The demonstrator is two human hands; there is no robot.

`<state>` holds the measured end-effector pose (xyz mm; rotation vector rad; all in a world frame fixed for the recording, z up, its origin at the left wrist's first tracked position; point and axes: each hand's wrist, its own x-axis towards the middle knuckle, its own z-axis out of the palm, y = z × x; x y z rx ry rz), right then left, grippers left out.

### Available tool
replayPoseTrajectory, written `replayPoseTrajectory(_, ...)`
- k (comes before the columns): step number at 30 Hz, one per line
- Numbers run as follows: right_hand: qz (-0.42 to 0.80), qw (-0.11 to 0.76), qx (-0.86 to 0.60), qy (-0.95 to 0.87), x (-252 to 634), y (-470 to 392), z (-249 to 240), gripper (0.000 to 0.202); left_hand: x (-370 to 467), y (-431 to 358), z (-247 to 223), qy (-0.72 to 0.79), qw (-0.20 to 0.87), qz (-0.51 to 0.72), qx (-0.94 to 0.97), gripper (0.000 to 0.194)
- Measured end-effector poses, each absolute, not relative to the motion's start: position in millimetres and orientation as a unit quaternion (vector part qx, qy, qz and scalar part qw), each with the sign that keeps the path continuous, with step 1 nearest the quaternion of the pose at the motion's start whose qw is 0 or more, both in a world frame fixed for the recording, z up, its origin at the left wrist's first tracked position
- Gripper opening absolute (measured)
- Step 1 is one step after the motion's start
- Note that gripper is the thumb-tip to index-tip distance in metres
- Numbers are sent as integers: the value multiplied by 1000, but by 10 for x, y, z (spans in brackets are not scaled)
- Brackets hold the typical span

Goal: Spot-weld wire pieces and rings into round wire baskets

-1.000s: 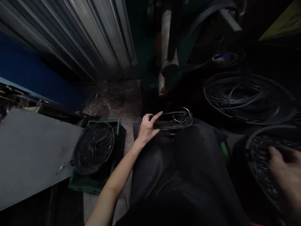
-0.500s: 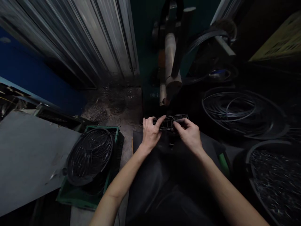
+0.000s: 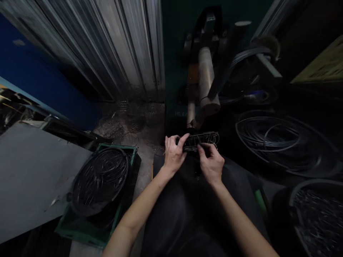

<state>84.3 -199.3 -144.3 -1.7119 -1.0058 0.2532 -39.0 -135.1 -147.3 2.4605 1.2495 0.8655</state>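
A small wire rack (image 3: pixel 206 137), built of thin dark metal wires, is held up in front of my lap, below the machine's arms. My left hand (image 3: pixel 174 153) is wrapped round its left end, thumb on the near side. My right hand (image 3: pixel 211 162) pinches at its lower near edge, right of the middle. Whether a separate small piece sits between those right fingers is too dark to tell. A dark apron (image 3: pixel 182 210) covers my lap beneath both hands.
Ahead stands a green machine with thick metal cylinders (image 3: pixel 206 78). To the right are a tub of coiled wire (image 3: pixel 268 134) and a bin of small metal parts (image 3: pixel 318 214). At left, a basin of wire pieces (image 3: pixel 102 178) rests on a green crate (image 3: pixel 77 232) beside a grey panel (image 3: pixel 34 178).
The view has shifted, so the surroundings sit lower. My right hand has moved slightly down along the rack, and more of the rack's right end shows. My left hand keeps its hold.
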Motion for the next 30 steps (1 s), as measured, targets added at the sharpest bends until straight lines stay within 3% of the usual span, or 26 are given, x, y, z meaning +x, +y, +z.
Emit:
replayPoseTrajectory(9,54,574,-687,-443,858,-1855,-1505,27,-315,-1211,-1533,406,90,335,845,68)
replayPoseTrajectory(30,5,550,-699,-456,894,-1746,-1529,27,-244,-1067,-1601,399,92,362,837,60)
